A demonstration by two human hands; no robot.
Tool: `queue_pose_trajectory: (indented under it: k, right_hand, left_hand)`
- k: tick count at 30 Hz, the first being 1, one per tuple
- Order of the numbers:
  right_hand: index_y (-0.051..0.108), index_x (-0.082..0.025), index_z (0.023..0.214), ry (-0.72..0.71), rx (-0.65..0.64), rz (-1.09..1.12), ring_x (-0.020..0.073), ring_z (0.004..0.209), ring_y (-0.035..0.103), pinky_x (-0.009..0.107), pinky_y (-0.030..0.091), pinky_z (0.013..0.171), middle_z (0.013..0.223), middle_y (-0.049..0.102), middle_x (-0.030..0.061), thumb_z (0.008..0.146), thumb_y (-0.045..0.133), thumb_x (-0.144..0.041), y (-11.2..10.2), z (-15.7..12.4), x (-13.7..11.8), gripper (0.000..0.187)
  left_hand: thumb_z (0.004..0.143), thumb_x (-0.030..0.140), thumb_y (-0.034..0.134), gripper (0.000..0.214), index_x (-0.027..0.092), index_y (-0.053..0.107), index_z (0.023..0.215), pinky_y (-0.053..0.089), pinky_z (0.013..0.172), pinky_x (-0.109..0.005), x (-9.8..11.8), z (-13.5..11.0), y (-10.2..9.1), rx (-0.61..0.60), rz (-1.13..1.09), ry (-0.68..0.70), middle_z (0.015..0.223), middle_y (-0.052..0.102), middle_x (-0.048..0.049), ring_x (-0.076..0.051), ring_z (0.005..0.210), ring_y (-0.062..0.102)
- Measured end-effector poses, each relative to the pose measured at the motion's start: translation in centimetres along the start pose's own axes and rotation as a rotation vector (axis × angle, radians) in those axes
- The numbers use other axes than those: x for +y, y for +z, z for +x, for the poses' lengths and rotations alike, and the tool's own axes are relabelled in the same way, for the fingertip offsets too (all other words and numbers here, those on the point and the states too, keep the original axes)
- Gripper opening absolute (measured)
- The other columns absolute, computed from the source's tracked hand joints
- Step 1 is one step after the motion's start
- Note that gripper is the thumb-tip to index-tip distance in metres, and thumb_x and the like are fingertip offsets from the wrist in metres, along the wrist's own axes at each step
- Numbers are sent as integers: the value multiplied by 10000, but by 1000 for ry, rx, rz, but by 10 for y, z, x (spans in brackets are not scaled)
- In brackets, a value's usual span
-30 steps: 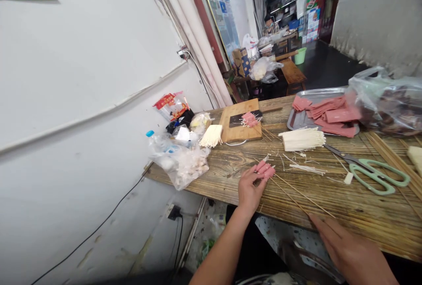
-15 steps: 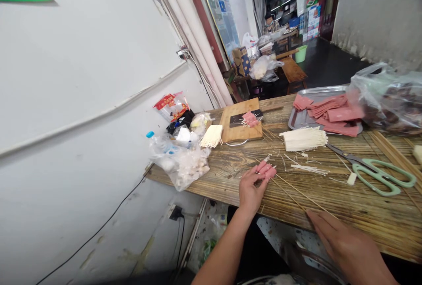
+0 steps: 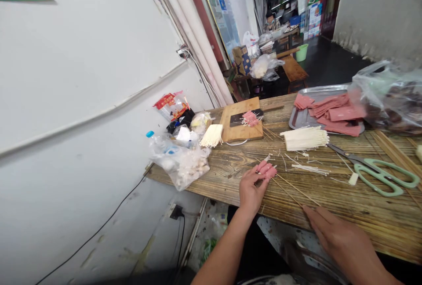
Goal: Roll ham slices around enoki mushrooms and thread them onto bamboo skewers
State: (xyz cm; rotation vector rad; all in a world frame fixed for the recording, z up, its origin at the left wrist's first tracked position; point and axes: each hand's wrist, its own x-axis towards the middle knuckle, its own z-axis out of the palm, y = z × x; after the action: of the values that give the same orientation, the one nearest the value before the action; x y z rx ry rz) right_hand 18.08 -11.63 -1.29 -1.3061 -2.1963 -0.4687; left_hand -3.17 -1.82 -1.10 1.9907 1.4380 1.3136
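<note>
My left hand [image 3: 250, 189] pinches small pink meat rolls [image 3: 267, 169] threaded on thin bamboo skewers [image 3: 293, 188] that lie across the wooden table [image 3: 346, 201]. My right hand [image 3: 343, 241] rests at the table's near edge with fingers stretched flat over the skewers' other ends. A bundle of white enoki mushrooms [image 3: 305, 138] lies just beyond the skewers. Green-handled scissors [image 3: 379, 172] lie to the right.
A metal tray [image 3: 301, 120] with pink meat slices [image 3: 332, 113] stands at the back right beside a plastic bag [image 3: 392, 98]. A cutting board [image 3: 240, 122] holds more rolls. Bags and a bottle [image 3: 180, 157] crowd the left end. A person sits far back.
My right hand has slid a little left along the table edge toward the skewer ends. The left hand stays on the pink rolls.
</note>
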Motion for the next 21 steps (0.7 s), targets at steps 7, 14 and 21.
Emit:
queue_pose_trajectory:
  k: [7,14,21]
  right_hand:
    - [622,-144,1022,24,-13,27,97,516,580,225,400,472,754,636,18,868,366,-58,5,3,-2,311]
    - [628,-155,1018,25,6,34,93,483,572,237,376,465,717,626,5,909,357,-101,6,5,-1,297]
    - [628,-155,1023,12,-66,34,90,461,561,238,372,441,744,635,8,866,368,-63,6,3,2,317]
  left_hand:
    - [781,207,708,46,209,734,819,493,954,-529,0,1,1,5,-10,-8,1104,710,-113,-282,1115,635]
    - [799,244,694,56,209,734,813,501,948,-515,0,0,1,7,-3,0,1071,722,-112,-275,1102,642]
    - [803,246,688,61,199,726,813,491,953,-535,-1,0,2,11,7,6,1055,727,-113,-280,1107,639]
